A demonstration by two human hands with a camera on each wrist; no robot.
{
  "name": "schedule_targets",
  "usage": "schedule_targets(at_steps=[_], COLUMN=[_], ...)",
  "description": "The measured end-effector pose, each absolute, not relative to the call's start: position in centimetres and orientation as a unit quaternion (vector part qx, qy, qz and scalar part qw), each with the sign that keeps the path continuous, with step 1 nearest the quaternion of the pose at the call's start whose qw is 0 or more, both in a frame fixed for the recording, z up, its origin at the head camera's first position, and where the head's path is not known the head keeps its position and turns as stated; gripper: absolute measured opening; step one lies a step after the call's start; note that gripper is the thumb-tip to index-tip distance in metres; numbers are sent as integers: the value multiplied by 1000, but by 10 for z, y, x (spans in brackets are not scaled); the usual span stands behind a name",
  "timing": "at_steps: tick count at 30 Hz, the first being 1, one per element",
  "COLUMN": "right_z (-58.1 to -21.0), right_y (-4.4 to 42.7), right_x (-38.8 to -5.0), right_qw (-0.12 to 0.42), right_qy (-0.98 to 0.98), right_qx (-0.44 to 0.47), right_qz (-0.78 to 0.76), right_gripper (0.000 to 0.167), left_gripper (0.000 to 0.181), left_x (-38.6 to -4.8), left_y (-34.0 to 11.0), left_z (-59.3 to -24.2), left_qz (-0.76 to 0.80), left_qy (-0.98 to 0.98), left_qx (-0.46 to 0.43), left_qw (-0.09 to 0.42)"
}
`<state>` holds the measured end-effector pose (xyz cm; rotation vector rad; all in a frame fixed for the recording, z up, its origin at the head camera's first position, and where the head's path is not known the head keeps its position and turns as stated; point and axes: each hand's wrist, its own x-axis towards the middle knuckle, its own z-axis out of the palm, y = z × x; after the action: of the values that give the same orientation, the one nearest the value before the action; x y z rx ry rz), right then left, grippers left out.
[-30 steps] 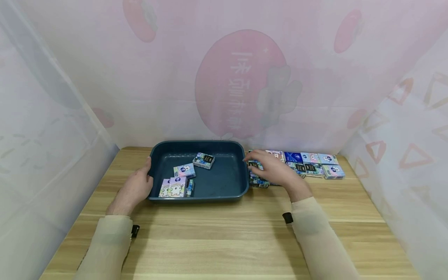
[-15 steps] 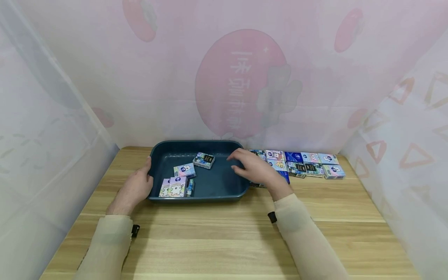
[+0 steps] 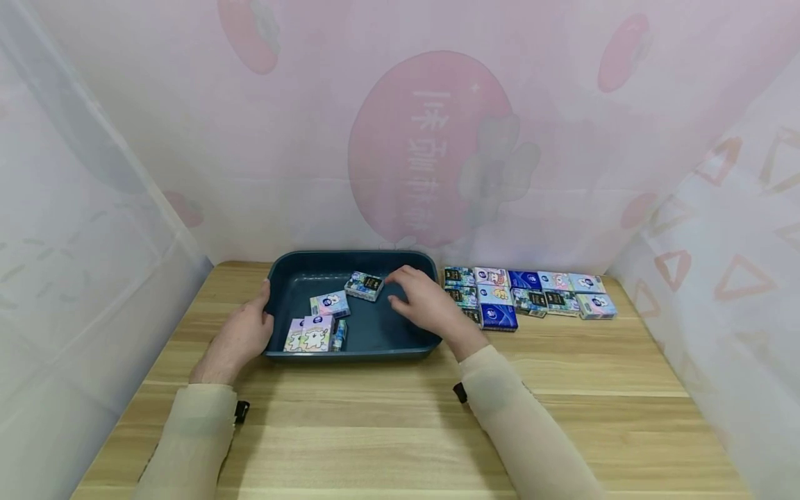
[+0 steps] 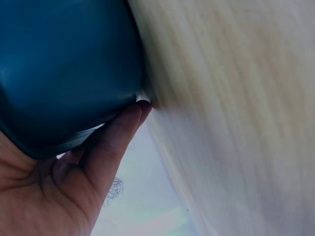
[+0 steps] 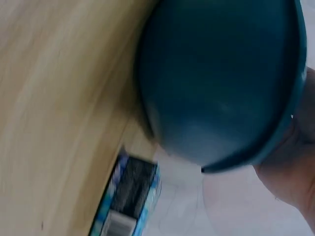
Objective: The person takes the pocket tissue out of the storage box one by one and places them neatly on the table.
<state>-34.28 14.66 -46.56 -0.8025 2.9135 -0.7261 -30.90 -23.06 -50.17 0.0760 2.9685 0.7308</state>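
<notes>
Teal tray (image 3: 378, 333): left hand (image 3: 242, 335) grips, right hand (image 3: 428, 304) near 1 packet (image 3: 364, 286).

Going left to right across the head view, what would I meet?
Left hand, two lilac packets in the tray, black-labelled floral packet in the tray, right hand, back-row dark blue packet, pastel packet at the far right.

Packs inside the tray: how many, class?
5: two lilac packs at the near-left corner, a blue-patterned pack beside them, a pale pack behind, a dark pack farther back. Others may be hidden.
</notes>
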Motion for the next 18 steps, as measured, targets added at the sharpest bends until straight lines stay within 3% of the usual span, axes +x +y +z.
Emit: schedule_targets(at_steps=[18], right_z=[-485], right_y=[99], right_x=[-353], right_qw=[47], right_qy=[928], right_qx=[-177], right_qz=[-325], right_gripper=[54], left_gripper=[77], left_x=[-307], left_y=[-231], left_z=[-501], left_qz=[244], left_qy=[969], left_qx=[27], left_qw=[39])
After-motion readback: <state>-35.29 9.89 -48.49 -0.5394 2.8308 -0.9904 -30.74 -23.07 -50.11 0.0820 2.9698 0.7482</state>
